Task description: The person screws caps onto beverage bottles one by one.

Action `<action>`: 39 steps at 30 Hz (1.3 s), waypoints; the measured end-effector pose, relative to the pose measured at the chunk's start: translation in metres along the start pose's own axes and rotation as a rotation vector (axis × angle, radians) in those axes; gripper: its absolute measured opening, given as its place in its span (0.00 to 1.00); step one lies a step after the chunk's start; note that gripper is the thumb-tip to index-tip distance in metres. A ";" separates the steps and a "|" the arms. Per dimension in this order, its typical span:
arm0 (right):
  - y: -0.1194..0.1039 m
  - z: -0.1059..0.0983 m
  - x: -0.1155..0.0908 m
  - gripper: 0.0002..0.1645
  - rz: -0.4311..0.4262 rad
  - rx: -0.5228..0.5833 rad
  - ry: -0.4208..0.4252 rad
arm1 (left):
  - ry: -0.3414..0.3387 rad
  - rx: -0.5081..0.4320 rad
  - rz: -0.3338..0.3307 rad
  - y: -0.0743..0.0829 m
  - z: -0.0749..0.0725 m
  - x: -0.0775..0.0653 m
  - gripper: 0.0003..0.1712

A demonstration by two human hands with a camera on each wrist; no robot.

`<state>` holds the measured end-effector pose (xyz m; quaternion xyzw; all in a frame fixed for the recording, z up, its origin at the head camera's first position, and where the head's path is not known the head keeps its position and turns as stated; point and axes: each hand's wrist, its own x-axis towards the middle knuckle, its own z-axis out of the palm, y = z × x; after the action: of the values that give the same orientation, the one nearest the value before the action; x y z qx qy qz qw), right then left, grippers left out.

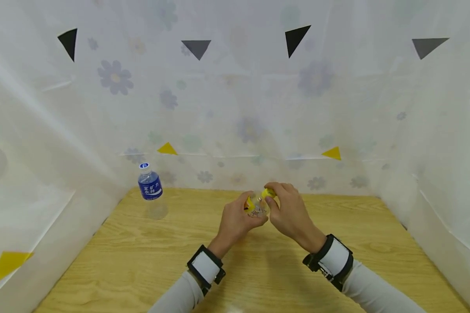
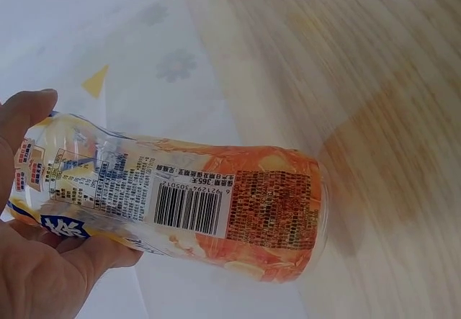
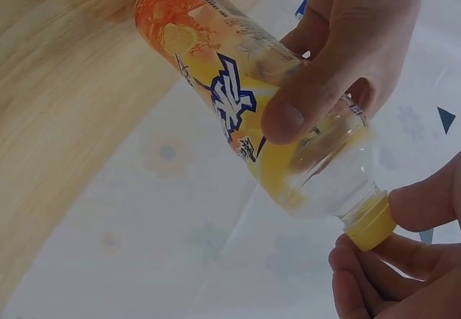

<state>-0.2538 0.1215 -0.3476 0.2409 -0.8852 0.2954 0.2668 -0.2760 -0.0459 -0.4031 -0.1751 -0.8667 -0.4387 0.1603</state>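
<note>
A clear plastic drink bottle (image 2: pixel 266 204) with an orange and yellow label is held tilted over the table. My left hand (image 1: pixel 235 219) grips it around the upper part of the label, thumb on one side and fingers on the other. The base of the bottle points down towards the wood in the left wrist view. On its neck is a yellow cap (image 3: pixel 371 222), which my right hand (image 1: pixel 291 213) pinches between thumb and fingers. No drink shows through the clear shoulder of the bottle.
Another clear bottle (image 1: pixel 150 187) with a blue label and a white-and-blue cap stands upright at the table's back left. The wooden table (image 1: pixel 121 269) is enclosed by pale flowered sheeting (image 1: pixel 235 108) behind and on both sides.
</note>
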 end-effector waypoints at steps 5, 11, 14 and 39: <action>0.000 0.000 0.000 0.21 -0.005 -0.020 -0.007 | 0.010 -0.008 0.000 -0.001 -0.001 -0.002 0.38; 0.003 -0.001 -0.002 0.30 0.043 -0.056 -0.042 | 0.044 -0.014 -0.027 -0.004 -0.007 0.000 0.39; 0.007 -0.001 -0.003 0.30 0.081 -0.070 -0.075 | 0.067 -0.015 -0.063 -0.007 -0.014 0.004 0.40; 0.035 0.004 -0.017 0.25 0.156 -0.126 -0.198 | 0.582 0.083 -0.348 -0.104 -0.120 0.035 0.43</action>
<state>-0.2636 0.1484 -0.3745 0.1819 -0.9400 0.2337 0.1692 -0.3385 -0.1955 -0.3931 0.1148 -0.8185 -0.4556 0.3307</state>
